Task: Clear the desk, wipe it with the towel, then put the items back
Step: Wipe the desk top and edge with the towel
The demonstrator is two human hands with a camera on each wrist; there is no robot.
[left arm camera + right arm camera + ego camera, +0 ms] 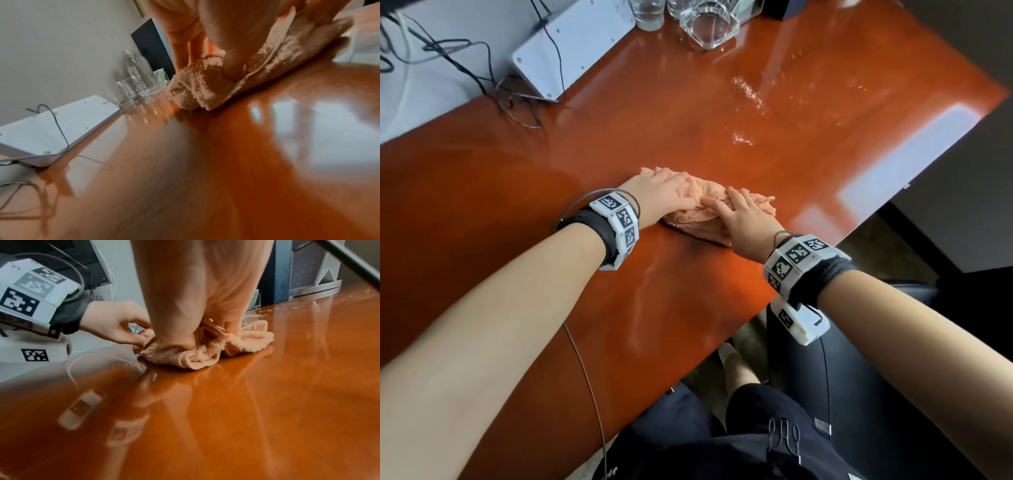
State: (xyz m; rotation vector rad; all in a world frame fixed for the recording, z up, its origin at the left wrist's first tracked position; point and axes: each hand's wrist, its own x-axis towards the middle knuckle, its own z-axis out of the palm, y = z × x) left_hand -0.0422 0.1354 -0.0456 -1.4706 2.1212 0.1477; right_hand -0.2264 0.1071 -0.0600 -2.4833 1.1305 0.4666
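While pressing down together, left hand (661,193) pinching the far-left end of the towel (698,217), right hand (746,222) gripping bunched folds at the near-right end. Towel's long axis running hand to hand, mid-desk (517,212), directly under both. Unwiped droplets (748,90) lying beyond, nearer the right hand. Bottles (135,65) behind the glasses (649,13) shown only from the left wrist.
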